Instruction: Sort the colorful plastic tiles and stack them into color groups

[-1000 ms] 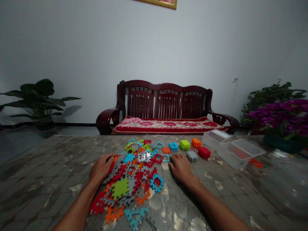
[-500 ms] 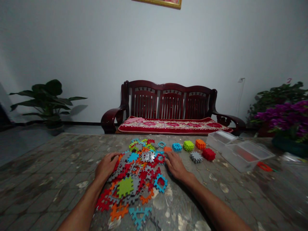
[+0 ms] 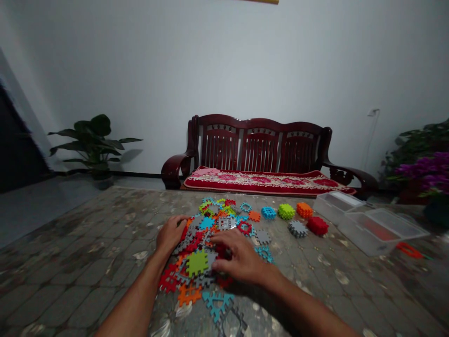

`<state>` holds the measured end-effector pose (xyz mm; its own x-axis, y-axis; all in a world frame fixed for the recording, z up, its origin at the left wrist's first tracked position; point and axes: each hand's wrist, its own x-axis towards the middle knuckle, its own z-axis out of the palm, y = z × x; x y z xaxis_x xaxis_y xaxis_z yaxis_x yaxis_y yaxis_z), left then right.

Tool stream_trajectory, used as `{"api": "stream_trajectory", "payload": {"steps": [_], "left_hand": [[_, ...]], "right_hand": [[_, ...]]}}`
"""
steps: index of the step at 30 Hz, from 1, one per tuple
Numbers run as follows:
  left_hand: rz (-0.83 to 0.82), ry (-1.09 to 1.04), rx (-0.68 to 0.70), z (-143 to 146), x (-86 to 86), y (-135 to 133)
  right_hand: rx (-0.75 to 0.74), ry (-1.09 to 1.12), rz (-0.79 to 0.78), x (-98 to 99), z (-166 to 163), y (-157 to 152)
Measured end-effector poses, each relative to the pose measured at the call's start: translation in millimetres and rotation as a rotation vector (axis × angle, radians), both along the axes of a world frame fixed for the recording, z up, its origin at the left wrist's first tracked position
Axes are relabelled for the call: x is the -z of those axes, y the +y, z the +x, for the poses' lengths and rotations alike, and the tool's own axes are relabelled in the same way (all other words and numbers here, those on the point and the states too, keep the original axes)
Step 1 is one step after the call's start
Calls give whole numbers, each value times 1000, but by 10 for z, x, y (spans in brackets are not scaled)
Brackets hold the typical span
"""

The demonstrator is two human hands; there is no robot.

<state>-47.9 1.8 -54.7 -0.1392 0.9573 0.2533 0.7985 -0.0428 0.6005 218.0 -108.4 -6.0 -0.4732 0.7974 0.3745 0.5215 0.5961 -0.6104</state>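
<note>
A heap of toothed plastic building tiles in red, grey, orange, green and blue lies on the table, with a lime green tile (image 3: 197, 263) on top near the front. My left hand (image 3: 171, 234) rests against the heap's left edge, thumb and fingers apart. Over the middle right of the pile reaches my right hand (image 3: 240, 255), its thumb and fingers spread above grey and red tiles, which it partly hides. Just beyond it are a loose grey tile (image 3: 263, 237) and a blue tile (image 3: 264, 254). A teal triangular tile (image 3: 216, 303) lies at the front.
Sorted stacks stand right of the heap: blue (image 3: 268, 213), lime green (image 3: 286, 211), orange (image 3: 304, 209), grey (image 3: 298, 229) and red (image 3: 317, 225). Farther right is a clear plastic box (image 3: 365, 236) beside an orange item (image 3: 409, 250). A wooden bench (image 3: 256, 126) stands behind the table.
My right hand has moved from the heap's right edge leftward and nearer, over the tiles. A grey tile and a blue tile now show at the right. The view has turned slightly left.
</note>
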Motion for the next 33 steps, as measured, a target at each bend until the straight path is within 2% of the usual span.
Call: {"api": "stream_trajectory", "payload": {"steps": [4, 10, 14, 18, 21, 25, 29, 33], "left_hand": [[-6, 3, 1, -2, -5, 3], [-1, 1, 21, -29, 9, 25], [0, 11, 18, -40, 5, 36], [-6, 11, 22, -46, 6, 40], [-14, 17, 21, -52, 21, 48], [-38, 29, 13, -65, 42, 62], [-37, 19, 48, -82, 62, 79], [-20, 17, 36, -92, 72, 91]], "right_hand": [[-130, -118, 97, -24, -230, -60], [-73, -318, 131, -35, -324, -46], [-35, -251, 179, -40, -254, -65], [111, -88, 139, -27, -99, -50], [287, 56, 100, -5, 188, 78], [632, 115, 79, -23, 892, 394], [1024, -111, 43, -104, 1625, 647], [1150, -315, 13, -150, 1975, 744]]}}
